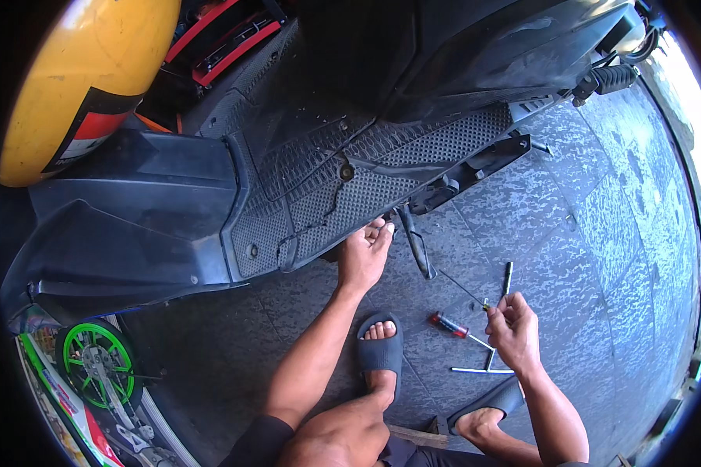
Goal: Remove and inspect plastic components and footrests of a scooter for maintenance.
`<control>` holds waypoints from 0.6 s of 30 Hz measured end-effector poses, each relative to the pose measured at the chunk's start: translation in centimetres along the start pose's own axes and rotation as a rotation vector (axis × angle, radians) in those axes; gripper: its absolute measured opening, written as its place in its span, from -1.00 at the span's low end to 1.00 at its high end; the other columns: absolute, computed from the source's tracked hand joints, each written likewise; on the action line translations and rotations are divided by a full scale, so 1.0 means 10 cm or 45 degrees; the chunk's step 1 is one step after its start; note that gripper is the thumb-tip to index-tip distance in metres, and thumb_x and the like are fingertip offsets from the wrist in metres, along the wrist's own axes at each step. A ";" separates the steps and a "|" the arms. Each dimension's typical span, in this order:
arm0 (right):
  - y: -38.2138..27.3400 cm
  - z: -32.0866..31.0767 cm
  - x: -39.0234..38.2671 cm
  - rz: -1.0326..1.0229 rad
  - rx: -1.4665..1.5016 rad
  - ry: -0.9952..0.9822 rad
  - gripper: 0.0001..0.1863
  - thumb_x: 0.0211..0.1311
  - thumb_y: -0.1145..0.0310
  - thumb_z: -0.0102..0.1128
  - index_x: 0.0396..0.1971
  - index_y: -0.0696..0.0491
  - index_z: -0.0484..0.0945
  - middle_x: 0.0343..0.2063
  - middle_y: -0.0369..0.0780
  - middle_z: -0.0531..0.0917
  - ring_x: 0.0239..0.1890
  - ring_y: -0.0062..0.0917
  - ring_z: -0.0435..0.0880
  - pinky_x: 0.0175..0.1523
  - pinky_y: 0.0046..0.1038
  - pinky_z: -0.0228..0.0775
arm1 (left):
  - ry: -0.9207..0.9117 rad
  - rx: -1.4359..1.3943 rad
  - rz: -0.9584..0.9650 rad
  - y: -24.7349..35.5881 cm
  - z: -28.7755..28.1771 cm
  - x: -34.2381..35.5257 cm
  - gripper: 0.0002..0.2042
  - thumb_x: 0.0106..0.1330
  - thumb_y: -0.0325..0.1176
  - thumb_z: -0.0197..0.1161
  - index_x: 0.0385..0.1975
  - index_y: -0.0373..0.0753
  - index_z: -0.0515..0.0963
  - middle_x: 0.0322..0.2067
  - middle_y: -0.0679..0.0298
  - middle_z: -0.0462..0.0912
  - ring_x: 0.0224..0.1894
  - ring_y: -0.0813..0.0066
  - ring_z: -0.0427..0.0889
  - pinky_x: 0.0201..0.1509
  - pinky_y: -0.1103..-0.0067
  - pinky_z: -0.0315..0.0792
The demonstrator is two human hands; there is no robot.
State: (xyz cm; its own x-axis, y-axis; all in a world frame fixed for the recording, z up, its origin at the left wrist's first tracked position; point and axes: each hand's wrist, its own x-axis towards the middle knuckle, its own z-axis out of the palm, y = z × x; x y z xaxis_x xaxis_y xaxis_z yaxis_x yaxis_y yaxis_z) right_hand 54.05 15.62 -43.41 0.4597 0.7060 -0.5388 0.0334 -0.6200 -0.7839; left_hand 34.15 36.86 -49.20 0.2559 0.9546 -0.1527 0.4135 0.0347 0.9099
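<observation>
A dark scooter's textured footboard [358, 183] spans the upper middle. My left hand [364, 253] is at its lower edge, fingers bent in a pinch beside the side stand [419, 249]; what they grip is hidden. To the right, my right hand [514, 327] is closed over the floor on a thin dark rod [463, 292] with a small yellowish part at the fingertips. The rod slants toward the foot of the stand. Close to that hand, a screwdriver [449, 325] with a red and dark handle and a T-handle wrench [489, 369] lie on the floor.
A yellow rounded tank [93, 70] stands at the upper left beside a red tool tray [234, 50]. At lower left is a wheel with a green rim [97, 364]. My sandalled feet [380, 346] rest on the dark tiled floor [600, 311]. A footpeg [611, 79] juts out at upper right.
</observation>
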 end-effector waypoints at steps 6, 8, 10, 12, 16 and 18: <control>0.43 -0.14 0.23 0.146 0.076 -0.452 -0.68 0.39 0.40 0.02 0.06 0.22 0.43 -0.36 -0.23 0.62 -0.38 -0.66 0.55 -0.29 -0.55 0.43 | 0.005 -0.073 0.047 0.06 0.04 0.03 -0.81 0.31 -0.50 0.23 -0.12 -0.38 0.49 -0.40 0.36 0.57 -0.40 0.71 0.52 -0.28 0.73 0.42; 0.67 -0.10 0.25 0.133 0.107 -0.469 -0.69 0.39 0.40 0.02 0.05 0.21 0.43 -0.34 -0.26 0.61 -0.35 -0.67 0.54 -0.25 -0.56 0.43 | -0.005 -0.062 0.074 0.11 0.02 0.05 -0.84 0.31 -0.52 0.22 -0.15 -0.38 0.49 -0.39 0.36 0.57 -0.39 0.70 0.53 -0.26 0.72 0.43; 0.74 -0.03 0.22 0.125 0.392 -0.400 -0.71 0.39 0.41 0.02 0.04 0.19 0.43 -0.39 -0.32 0.56 -0.41 -0.71 0.48 -0.27 -0.60 0.40 | 0.038 -0.138 0.035 0.12 0.03 0.05 -0.86 0.32 -0.52 0.20 -0.18 -0.38 0.51 -0.39 0.37 0.56 -0.37 0.69 0.53 -0.23 0.71 0.44; 0.55 0.07 0.28 -0.001 0.540 -0.361 -0.73 0.41 0.41 0.01 0.04 0.17 0.43 -0.40 -0.33 0.54 -0.44 -0.73 0.45 -0.33 -0.63 0.37 | 0.049 -0.191 0.010 0.00 0.00 0.08 -0.86 0.33 -0.51 0.20 -0.17 -0.38 0.51 -0.38 0.37 0.56 -0.37 0.69 0.52 -0.23 0.71 0.44; 0.32 0.35 0.57 -0.069 0.726 -0.334 -0.73 0.41 0.39 0.02 0.03 0.16 0.43 -0.42 -0.34 0.52 -0.49 -0.78 0.39 -0.40 -0.67 0.30 | 0.071 -0.188 -0.006 0.13 0.05 0.08 -0.88 0.34 -0.50 0.20 -0.18 -0.35 0.50 -0.36 0.34 0.58 -0.36 0.70 0.51 -0.23 0.72 0.45; 0.26 0.48 0.67 -0.076 0.732 -0.346 -0.73 0.41 0.37 0.03 0.03 0.16 0.44 -0.43 -0.36 0.52 -0.49 -0.78 0.39 -0.40 -0.67 0.30 | 0.080 -0.192 -0.019 0.06 0.07 0.09 -0.88 0.34 -0.51 0.19 -0.18 -0.35 0.48 -0.33 0.30 0.59 -0.34 0.70 0.52 -0.23 0.72 0.45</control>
State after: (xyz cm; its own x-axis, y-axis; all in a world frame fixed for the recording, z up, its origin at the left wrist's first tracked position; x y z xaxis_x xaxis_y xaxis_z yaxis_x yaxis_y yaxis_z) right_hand 52.91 20.34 -50.57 0.2276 0.8419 -0.4892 -0.4642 -0.3479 -0.8146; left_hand 35.25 37.54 -49.10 0.1937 0.9701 -0.1462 0.2797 0.0882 0.9560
